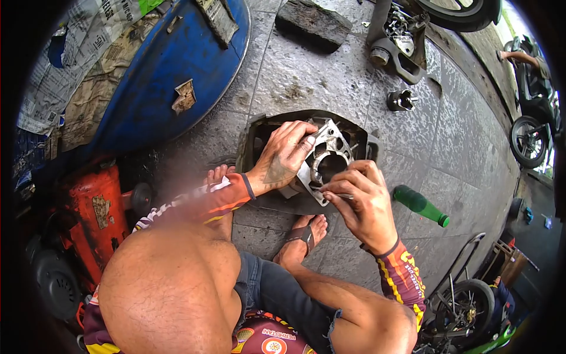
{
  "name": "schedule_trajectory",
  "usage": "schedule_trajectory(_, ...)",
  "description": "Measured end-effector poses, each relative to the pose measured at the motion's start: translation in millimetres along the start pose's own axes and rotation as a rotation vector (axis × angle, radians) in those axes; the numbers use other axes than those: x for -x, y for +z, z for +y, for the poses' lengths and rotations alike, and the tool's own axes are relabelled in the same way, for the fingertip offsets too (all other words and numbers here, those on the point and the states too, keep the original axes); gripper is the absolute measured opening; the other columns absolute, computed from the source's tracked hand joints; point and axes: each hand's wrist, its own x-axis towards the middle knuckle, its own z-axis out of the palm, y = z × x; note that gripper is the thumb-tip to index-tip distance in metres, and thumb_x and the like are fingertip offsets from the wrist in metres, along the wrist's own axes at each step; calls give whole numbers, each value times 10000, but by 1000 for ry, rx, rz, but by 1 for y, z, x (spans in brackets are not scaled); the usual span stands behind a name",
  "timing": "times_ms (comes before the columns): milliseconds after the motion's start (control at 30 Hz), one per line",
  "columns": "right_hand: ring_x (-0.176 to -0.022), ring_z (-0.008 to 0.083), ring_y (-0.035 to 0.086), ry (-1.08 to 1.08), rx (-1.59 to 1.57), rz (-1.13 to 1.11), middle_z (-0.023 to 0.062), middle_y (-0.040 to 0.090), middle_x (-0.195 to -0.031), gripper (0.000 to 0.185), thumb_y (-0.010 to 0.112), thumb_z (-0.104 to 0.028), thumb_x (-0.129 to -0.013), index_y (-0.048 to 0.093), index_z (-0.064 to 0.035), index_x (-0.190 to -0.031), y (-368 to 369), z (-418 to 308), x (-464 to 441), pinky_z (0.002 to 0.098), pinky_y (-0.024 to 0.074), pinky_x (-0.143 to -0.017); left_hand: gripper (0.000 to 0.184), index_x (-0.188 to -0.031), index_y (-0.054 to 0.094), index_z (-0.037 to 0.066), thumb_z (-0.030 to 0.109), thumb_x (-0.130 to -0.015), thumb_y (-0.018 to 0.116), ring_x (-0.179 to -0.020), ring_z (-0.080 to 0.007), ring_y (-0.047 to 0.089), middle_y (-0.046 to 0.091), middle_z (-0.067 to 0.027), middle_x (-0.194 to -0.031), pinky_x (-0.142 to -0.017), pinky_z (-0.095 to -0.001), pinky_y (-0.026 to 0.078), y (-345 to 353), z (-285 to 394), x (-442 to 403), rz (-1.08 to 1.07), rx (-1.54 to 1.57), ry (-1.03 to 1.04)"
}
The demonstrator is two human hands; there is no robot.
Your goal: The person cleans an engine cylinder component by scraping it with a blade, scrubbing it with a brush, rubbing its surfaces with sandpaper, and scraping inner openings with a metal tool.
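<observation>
A metal engine cylinder block with a round bore sits tilted over a dark, open tub between the feet. My left hand is closed on the block's upper left edge, thumb and fingers gripping the metal. At the lower right edge is my right hand, its thumb and fingers pinched around a thin, greyish piece that lies against the block's face. What kind of piece it is, I cannot make out. A green bottle lies on the floor to the right of my right hand.
A small cylindrical metal part rests on the tiles. Beyond it is a dark case with metal parts, near a blackened block. A blue metal surface and a red jack stand left. Motorcycles and another person's arm appear right.
</observation>
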Motion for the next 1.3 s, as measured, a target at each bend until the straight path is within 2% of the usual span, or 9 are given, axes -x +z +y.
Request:
schedule_trajectory(133, -850, 261, 628, 158, -107, 49, 50, 707, -841, 88, 762, -74, -843, 743, -67, -929, 1, -3, 4, 381, 519, -765, 260, -1176, 589, 10, 191, -998, 532, -1094, -322, 564, 619, -134, -1107, -970, -423, 413, 3, -2, 1, 26, 25, -1)
schedule_trajectory(400, -762, 253, 655, 112, -132, 21, 45, 732, -918, 155, 751, -37, -847, 725, -78, -994, 11, -9, 27, 362, 532, -661, 321, -1176, 590, -25, 229, -1010, 486, -1094, -341, 570, 622, -170, -1141, -981, -401, 433, -1, 0, 0, -13, -7, -26)
schedule_trajectory(600, -797, 265, 701, 78, -197, 94, 83, 742, -905, 159, 743, -26, -861, 730, -44, -1018, 34, -7, 23, 350, 559, -702, 264, -1170, 592, 13, 186, -981, 530, -1089, -328, 564, 621, -139, -1101, -967, -413, 413, 4, -3, 0, 53, 47, 2)
schedule_trajectory(733, -763, 233, 737, 387, -419, 276, 111, 765, -928, 99, 709, 36, -887, 735, -11, -971, 34, -14, 41, 318, 574, -671, 266, -1169, 590, 6, 167, -967, 531, -1093, -333, 562, 621, -145, -1108, -958, -422, 421, 1, -2, 2, 29, 42, -17)
schedule_trajectory(867, -738, 219, 729, 255, -329, 322, 119, 766, -961, 115, 712, 29, -898, 729, -2, -1007, 64, -11, 51, 296, 563, -662, 265, -1168, 595, 7, 168, -968, 528, -1090, -334, 563, 622, -142, -1100, -960, -422, 419, 5, -2, 0, 38, 50, -19)
schedule_trajectory(1000, -714, 212, 722, 458, -552, 484, 121, 762, -969, 111, 694, 37, -917, 721, 7, -1021, 66, -19, 62, 292, 562, -663, 266, -1174, 598, 16, 200, -1004, 507, -1076, -340, 571, 629, -144, -1099, -960, -425, 422, 0, 1, 3, 15, 11, -35)
schedule_trajectory(1067, -729, 223, 728, 472, -544, 475, 138, 759, -970, 113, 687, 53, -913, 715, 20, -1017, 68, -17, 63, 301, 570, -671, 280, -1177, 602, 20, 225, -1019, 495, -1076, -341, 575, 634, -146, -1107, -960, -424, 425, 1, 2, 2, 27, 30, -41)
schedule_trajectory(1200, -789, 249, 739, 244, -350, 372, 130, 761, -975, 124, 703, 56, -886, 721, 7, -998, 66, -10, 51, 319, 578, -696, 282, -1162, 607, 11, 223, -1006, 506, -1067, -352, 577, 637, -154, -1095, -944, -423, 438, 5, -5, 0, 54, 10, 11)
schedule_trajectory(1300, -805, 259, 740, 361, -372, 360, 102, 761, -967, 121, 715, 30, -882, 729, -19, -992, 54, -18, 52, 320, 575, -709, 270, -1155, 606, 1, 202, -1007, 504, -1052, -348, 579, 633, -162, -1074, -930, -420, 445, 0, 2, 2, 33, 20, -23)
